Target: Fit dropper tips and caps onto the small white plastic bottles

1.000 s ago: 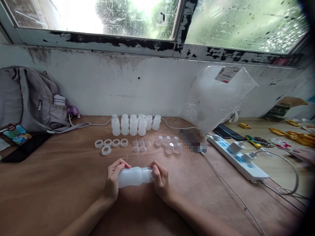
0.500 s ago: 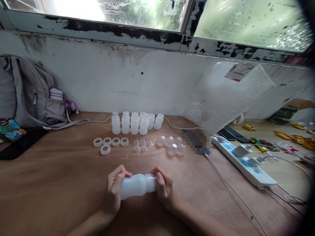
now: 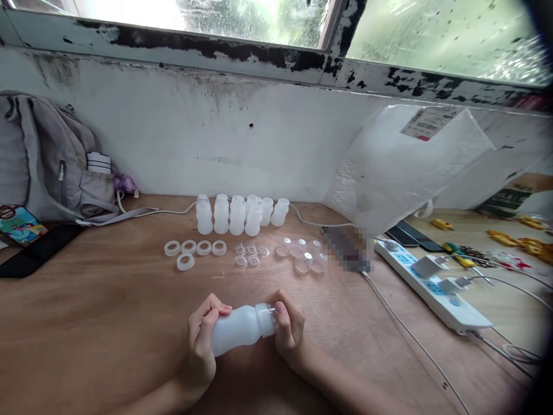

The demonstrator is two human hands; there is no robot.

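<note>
A small white plastic bottle point(image 3: 242, 328) lies sideways between my hands, just above the wooden table point(image 3: 108, 323). My left hand point(image 3: 201, 340) wraps round its base end. My right hand point(image 3: 288, 331) pinches the clear cap at its neck. Beyond them stands a row of several similar white bottles point(image 3: 237, 214). In front of that row lie white rings point(image 3: 194, 249), small clear nipple-like parts point(image 3: 249, 255) and clear round caps point(image 3: 302, 256).
A grey backpack point(image 3: 47, 161) leans at the back left, with a dark phone point(image 3: 37, 253) before it. A large plastic bag point(image 3: 401, 167) rests against the wall at right. A white power strip point(image 3: 432, 285) with plugs and cables lies at right, near yellow tools point(image 3: 527, 242).
The bottle has tilted slightly, its neck end now a little higher. Both hands keep their hold; my view shifted a little.
</note>
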